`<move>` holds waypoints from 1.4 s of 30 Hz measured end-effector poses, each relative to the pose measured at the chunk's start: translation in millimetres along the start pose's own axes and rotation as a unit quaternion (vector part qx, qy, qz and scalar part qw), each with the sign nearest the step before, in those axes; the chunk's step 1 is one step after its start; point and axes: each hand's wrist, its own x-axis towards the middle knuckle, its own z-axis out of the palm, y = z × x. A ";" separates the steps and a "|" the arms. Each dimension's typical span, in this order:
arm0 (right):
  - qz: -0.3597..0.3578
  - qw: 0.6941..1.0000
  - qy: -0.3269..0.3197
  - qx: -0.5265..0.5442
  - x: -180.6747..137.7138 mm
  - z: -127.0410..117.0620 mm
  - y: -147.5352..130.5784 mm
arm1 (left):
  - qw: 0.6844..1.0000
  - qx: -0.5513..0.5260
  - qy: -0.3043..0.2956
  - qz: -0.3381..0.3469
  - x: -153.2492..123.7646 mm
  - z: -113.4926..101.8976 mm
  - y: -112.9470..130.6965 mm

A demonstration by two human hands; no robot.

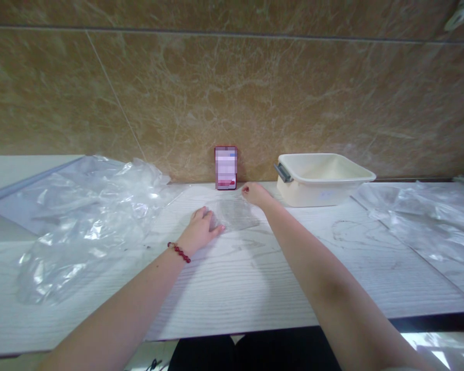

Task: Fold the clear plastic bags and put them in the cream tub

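Note:
A small, clear plastic bag point(237, 215) lies flat on the pale wood-grain table in front of me. My left hand point(201, 230), with a red bead bracelet point(180, 251) at the wrist, rests on the bag's left edge, thumb and fingers apart. Just beyond the bag's far right corner is my right hand point(256, 194), its fingers curled together in a pinch. Whatever is between those fingertips is too small to make out. A phone point(226, 168) in a red case stands upright against the wall, close to my right fingertips; its screen is blurred.
To the right stands a cream plastic tub point(313, 193) with a grey side latch. Large crumpled clear plastic point(100, 206) covers the left side of the table, and more clear plastic sheeting point(429, 211) lies at the far right. A brown marbled wall point(232, 93) rises behind.

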 end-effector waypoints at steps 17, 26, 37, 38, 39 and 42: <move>-0.078 0.992 -0.063 -0.071 -57.6 41.4 -56.1 | 0.904 -0.357 0.113 -0.208 9.7 -12.4 -7.6; -0.060 0.992 -0.076 -0.085 -67.3 43.5 -64.3 | 0.711 -0.649 0.130 -0.236 16.4 -11.4 -6.2; -0.023 0.992 -0.080 -0.099 -77.3 44.0 -74.8 | 0.850 -0.460 0.174 -0.188 17.4 -8.5 -17.7; -0.023 0.991 -0.082 -0.100 -77.5 43.6 -75.0 | 0.884 -0.398 0.180 -0.168 16.4 -9.9 -18.5; -0.022 0.991 -0.085 -0.100 -77.6 43.1 -75.2 | 0.915 -0.336 0.176 -0.135 15.0 -11.6 -18.1; -0.021 0.990 -0.101 -0.097 -77.0 41.8 -75.9 | 0.981 -0.171 0.089 0.010 9.7 -14.4 -10.5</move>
